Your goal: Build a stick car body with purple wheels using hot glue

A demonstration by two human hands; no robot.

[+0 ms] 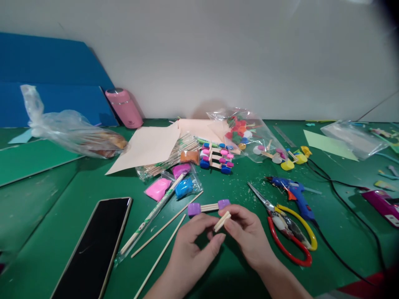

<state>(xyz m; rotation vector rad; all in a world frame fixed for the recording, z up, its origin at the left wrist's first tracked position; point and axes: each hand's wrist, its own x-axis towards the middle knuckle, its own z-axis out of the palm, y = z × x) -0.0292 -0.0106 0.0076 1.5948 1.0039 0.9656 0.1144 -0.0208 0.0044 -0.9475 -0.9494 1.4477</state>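
Both my hands meet low in the middle over the green table (46, 195). My right hand (249, 234) pinches short pale wooden stick pieces (222, 221) between thumb and fingers. My left hand (193, 249) is curled, its thumb and fingertips closed just below and left of the same pieces, touching them. Just beyond my fingers lies a small piece made of two sticks with purple clay blocks on both ends (208, 207).
Red-and-yellow-handled scissors (289, 236) and a blue glue gun (296, 195) with a black cord lie to the right. A black phone (93, 249), long skewers (162, 241), clay bags (174, 185), a colourful stick model (216, 158), cream paper (146, 145), plastic bags and a pink bottle (124, 108) sit left and behind.
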